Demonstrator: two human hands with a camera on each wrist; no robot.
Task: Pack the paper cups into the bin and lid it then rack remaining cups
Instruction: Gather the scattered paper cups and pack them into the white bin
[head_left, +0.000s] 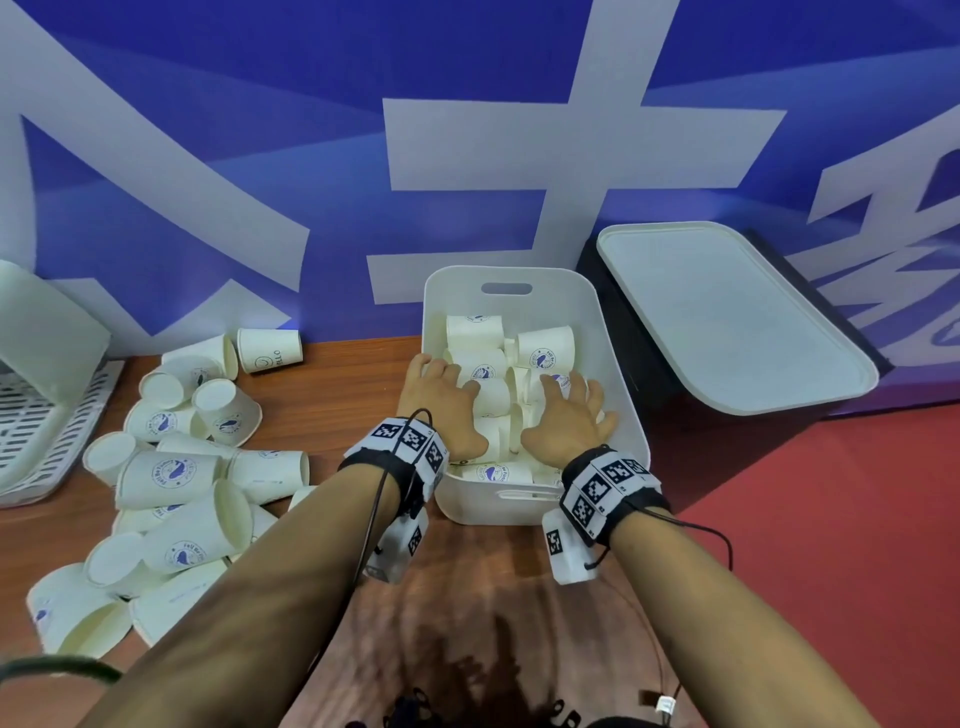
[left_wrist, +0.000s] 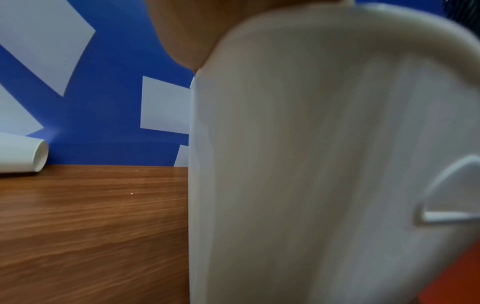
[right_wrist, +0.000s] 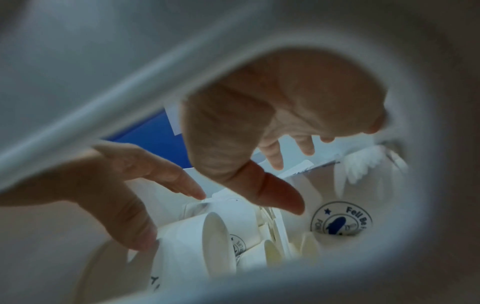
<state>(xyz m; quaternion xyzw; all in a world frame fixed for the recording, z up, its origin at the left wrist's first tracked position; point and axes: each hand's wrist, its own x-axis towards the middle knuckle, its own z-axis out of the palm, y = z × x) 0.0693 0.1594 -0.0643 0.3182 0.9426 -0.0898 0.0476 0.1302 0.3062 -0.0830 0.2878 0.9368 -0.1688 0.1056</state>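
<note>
A white plastic bin (head_left: 621, 364) stands on the wooden table (head_left: 322, 410), holding several white paper cups (head_left: 475, 332) with blue logos, lying on their sides. Both hands are inside it. My left hand (head_left: 441, 395) lies with spread fingers on the cups by the bin's left wall. My right hand (head_left: 569, 410) rests flat on the cups to the right. Through the bin's handle slot, the right wrist view shows my right hand (right_wrist: 259, 123) and left hand (right_wrist: 116, 185) with straight fingers over the cups (right_wrist: 207, 236). The left wrist view is filled by the bin's outer wall (left_wrist: 311, 164).
The white lid (head_left: 727, 317) leans on a black block right of the bin. A heap of loose cups (head_left: 182, 467) lies on the table to the left. A white slotted rack (head_left: 47, 415) sits at the far left. A blue and white banner backs the table.
</note>
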